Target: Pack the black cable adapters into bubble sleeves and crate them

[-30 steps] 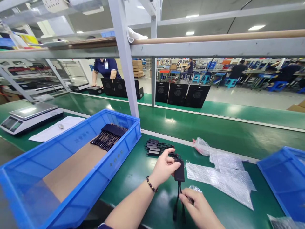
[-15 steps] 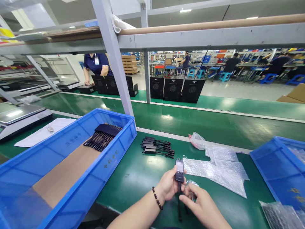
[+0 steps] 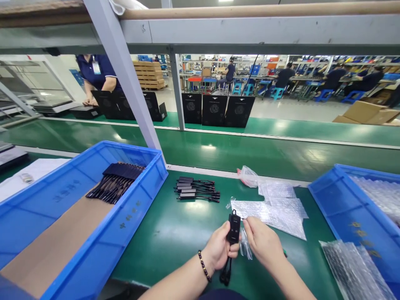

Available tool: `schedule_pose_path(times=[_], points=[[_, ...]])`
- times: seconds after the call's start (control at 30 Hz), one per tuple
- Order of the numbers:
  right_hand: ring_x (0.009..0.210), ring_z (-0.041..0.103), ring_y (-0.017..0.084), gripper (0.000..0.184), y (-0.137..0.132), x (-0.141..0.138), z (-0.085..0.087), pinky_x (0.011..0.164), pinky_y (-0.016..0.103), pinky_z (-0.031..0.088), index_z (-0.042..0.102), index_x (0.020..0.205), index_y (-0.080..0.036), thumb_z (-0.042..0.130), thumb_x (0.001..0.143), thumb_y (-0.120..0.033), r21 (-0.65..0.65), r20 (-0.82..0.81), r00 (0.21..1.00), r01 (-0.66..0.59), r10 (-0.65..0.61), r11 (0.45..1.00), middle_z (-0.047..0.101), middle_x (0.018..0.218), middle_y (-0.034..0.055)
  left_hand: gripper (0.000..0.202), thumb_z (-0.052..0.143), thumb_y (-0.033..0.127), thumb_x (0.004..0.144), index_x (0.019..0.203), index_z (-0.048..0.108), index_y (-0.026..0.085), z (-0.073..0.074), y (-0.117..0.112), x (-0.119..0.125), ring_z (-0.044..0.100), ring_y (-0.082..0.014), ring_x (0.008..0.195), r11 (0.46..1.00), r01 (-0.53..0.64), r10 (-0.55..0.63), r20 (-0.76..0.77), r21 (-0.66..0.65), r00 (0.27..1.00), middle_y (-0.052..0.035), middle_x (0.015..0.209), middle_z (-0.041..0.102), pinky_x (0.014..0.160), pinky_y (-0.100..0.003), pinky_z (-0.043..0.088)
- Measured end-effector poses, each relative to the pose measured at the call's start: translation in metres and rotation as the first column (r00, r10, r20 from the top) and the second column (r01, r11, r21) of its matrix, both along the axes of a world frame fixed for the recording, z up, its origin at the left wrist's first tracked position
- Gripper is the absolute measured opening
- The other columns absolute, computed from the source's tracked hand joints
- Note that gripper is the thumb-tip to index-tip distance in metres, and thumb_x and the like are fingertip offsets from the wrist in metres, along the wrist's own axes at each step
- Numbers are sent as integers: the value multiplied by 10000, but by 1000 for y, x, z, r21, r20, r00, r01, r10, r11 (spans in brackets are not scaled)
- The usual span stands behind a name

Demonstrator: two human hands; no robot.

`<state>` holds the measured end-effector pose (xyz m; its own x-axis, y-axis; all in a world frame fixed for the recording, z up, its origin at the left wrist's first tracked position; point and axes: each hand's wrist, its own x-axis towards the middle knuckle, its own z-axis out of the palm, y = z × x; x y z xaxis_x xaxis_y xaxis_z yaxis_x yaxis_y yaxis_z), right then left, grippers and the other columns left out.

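My left hand (image 3: pixel 220 246) is closed around a small black device (image 3: pixel 234 228) that has a loop at its top and black cables (image 3: pixel 225 273) hanging below. My right hand (image 3: pixel 264 241) pinches at the device's right edge. A thin dark tip shows at its fingers, and a bit of bright green shows behind the hand; what it holds is mostly hidden. Clear plastic pieces (image 3: pixel 246 246) lie between the hands. Farther back on the green bench is a row of black cable modules (image 3: pixel 189 191). Bubble-wrap sheets (image 3: pixel 271 214) lie behind my right hand.
At left stands a blue bin (image 3: pixel 137 208) with several black corded devices (image 3: pixel 117 179) on cardboard. A second blue bin (image 3: pixel 331 200) at right holds bubble wrap, with more bubble wrap (image 3: pixel 353 262) before it. A post (image 3: pixel 125 79) rises behind; a co-worker (image 3: pixel 96 73) stands across the line.
The device's light screen face has turned away, and a dark face shows now. My right hand has moved from the cables up to the device's right edge. The view has shifted right.
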<state>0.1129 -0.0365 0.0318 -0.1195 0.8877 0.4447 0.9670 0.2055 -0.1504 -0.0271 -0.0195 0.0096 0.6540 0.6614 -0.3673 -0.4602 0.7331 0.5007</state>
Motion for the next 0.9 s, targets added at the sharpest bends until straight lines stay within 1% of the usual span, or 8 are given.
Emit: schedule_pose_path(times=[0.2,0.4,0.47,0.57,0.67,0.73,0.8,0.9], points=[[529,477,114,368,3,-3,2,558,235,318,446,630,-202,246,924,-294,27,43,999,-3,2,1000,482,556,-4,419,553,551,710,860,402,191,2,-1,0,331,-17,388,1000,-1,1,8,13,1000,32,669,483,409,-183,105],[541,494,121,354,3,-2,-1,567,238,330,444,641,-206,248,919,-302,-11,15,1000,3,-3,1000,491,569,-1,400,548,539,721,862,396,196,7,0,-1,337,-18,393,1000,-9,9,3,20,1000,35,662,474,405,-179,111],[525,494,118,353,3,-2,1,547,235,331,434,636,-211,244,916,-312,-64,-33,999,-9,7,998,499,568,-3,397,551,535,721,865,400,197,8,-1,-1,335,-17,393,1000,-6,6,10,25,1000,37,655,469,402,-178,111],[500,493,113,357,4,-1,6,507,227,327,403,615,-219,244,909,-343,-204,-150,989,-19,-12,979,516,564,-10,400,554,533,719,880,408,198,8,-1,-1,337,-17,394,999,-4,4,19,35,1000,37,657,467,400,-177,115],[508,503,120,366,5,-1,12,502,223,338,375,607,-222,236,901,-391,-361,-275,960,-48,-57,931,517,549,-19,411,553,538,716,903,411,201,8,-2,-1,339,-19,395,999,0,-1,17,34,1000,36,658,468,400,-177,119],[518,508,124,373,5,-1,15,513,225,350,362,607,-223,229,896,-417,-429,-335,939,-73,-83,900,513,545,-22,417,553,543,714,905,410,202,7,-2,-1,341,-20,396,999,4,-4,12,32,1000,34,661,473,402,-176,120],[520,502,125,377,5,-1,16,517,228,352,351,601,-223,227,891,-430,-437,-346,933,-65,-101,897,506,546,-22,412,551,543,715,896,409,201,7,-2,-1,343,-21,398,1000,4,-4,10,31,1000,32,665,477,403,-176,121],[511,483,122,375,6,-2,16,509,231,343,351,594,-222,240,885,-429,-379,-309,946,-27,-100,925,493,549,-20,407,555,536,716,893,409,201,7,-1,-1,344,-20,398,1000,1,-1,13,24,1000,32,666,476,405,-177,118]])
